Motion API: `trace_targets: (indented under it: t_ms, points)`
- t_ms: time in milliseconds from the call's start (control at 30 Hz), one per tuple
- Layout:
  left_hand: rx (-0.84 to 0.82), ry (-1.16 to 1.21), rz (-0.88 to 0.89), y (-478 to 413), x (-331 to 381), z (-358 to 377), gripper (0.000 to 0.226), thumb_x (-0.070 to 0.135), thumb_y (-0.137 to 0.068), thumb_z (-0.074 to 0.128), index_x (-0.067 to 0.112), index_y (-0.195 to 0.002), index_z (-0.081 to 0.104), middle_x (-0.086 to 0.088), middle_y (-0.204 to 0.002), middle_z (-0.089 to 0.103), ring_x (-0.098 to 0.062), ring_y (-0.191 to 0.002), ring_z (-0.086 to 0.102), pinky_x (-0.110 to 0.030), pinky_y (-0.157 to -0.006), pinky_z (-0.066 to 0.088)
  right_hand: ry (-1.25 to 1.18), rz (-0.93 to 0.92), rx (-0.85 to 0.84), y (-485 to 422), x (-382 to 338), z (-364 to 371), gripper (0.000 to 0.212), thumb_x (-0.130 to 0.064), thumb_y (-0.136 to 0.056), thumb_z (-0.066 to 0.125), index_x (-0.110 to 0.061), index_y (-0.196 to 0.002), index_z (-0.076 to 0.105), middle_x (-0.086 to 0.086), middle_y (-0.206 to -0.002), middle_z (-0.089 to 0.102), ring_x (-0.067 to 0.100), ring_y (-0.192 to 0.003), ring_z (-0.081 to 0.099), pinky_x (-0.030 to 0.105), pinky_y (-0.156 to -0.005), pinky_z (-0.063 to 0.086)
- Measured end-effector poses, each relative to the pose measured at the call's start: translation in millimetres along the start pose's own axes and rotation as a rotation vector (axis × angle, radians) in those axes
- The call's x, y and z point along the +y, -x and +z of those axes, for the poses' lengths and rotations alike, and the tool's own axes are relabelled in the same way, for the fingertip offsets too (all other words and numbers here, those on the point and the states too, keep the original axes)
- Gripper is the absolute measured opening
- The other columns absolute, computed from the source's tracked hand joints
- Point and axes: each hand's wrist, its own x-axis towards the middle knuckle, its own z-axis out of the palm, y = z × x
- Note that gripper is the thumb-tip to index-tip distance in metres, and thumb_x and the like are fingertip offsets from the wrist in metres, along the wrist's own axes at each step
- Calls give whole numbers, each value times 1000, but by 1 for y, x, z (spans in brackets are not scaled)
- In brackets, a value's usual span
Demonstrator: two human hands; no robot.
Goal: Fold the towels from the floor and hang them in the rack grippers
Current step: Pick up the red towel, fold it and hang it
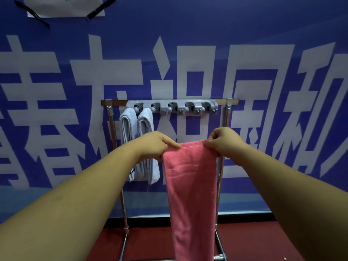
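A pink towel (191, 185) hangs lengthwise in front of me, folded into a long strip. My left hand (157, 143) pinches its top left corner and my right hand (225, 142) pinches its top right corner. Both hold it below and in front of the grey gripper strip (172, 107) on the metal rack (111, 117). Two folded white towels (138, 144) hang from the two leftmost grippers, partly hidden by my left hand. The three grippers to the right hold nothing.
The rack stands on a dark red floor (150, 240) against a blue banner wall (56, 91) with large white characters. Its lower crossbar (218, 258) shows near the bottom, behind the pink towel. A taped white sheet (64, 6) sits at the top left.
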Motion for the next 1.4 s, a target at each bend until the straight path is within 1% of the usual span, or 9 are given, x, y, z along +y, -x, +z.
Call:
trace_targets:
  t_ms: [100,200,367,667,933,1067,1133,1233,1400]
  points:
    - [51,112,-39,-2,1,12,51,-15,-94,50,16,-118,83,-6,-110,79,-24,-93,79,-34,-77,67,-40,25,-41,3,-6,10,9,-7,-91,71,-9,-82,68,16,-81,75,29,-69,74,40,-65,66]
    - [63,195,-45,-4,4,23,52,-19,-90,50,12,-115,82,-8,-97,80,-16,-81,77,-26,-69,63,-89,26,-121,6,-14,19,5,-4,-91,69,-3,-88,73,20,-80,78,34,-77,79,45,-75,68]
    - [87,232,5,-8,2,25,44,-13,-91,63,13,-125,75,-14,-113,71,-20,-88,73,-23,-68,60,-198,35,-169,9,-19,25,7,2,-94,67,-1,-95,73,20,-84,79,33,-78,80,44,-76,68]
    - [209,298,13,-13,2,27,32,-3,-85,80,12,-113,73,-19,-106,75,-22,-79,77,-23,-65,60,-164,-73,-127,9,-25,39,20,-6,-95,73,-12,-107,58,18,-82,78,29,-69,79,49,-75,67]
    - [235,265,8,-14,7,28,30,0,-82,87,10,-107,74,-18,-99,77,-28,-88,80,-34,-76,67,-150,-101,-173,15,-35,37,14,-5,-97,66,-8,-109,59,18,-87,78,28,-72,80,47,-76,67]
    - [237,243,13,-12,6,25,25,-2,-82,85,7,-104,75,-19,-98,78,-27,-85,80,-29,-70,65,-180,-101,-265,19,-38,31,22,4,-98,52,-9,-106,68,17,-89,79,27,-82,80,39,-79,67]
    - [223,249,22,-11,7,23,23,-3,-84,83,5,-103,76,-21,-99,78,-27,-85,81,-29,-70,65,-136,-141,-295,19,-37,29,22,6,-98,57,-9,-103,72,14,-90,79,23,-82,81,36,-79,67]
    - [186,264,42,-8,9,20,21,-4,-85,82,4,-103,75,-21,-101,78,-27,-87,81,-31,-74,66,-64,-209,-285,18,-33,29,8,-5,-97,72,-12,-100,73,10,-90,80,20,-79,80,35,-79,67]
    - [116,250,71,-4,11,14,21,-4,-85,81,3,-105,76,-23,-101,78,-30,-92,81,-43,-86,67,71,-312,-218,16,-33,30,2,-14,-97,74,-15,-99,73,7,-83,79,18,-74,79,38,-76,67]
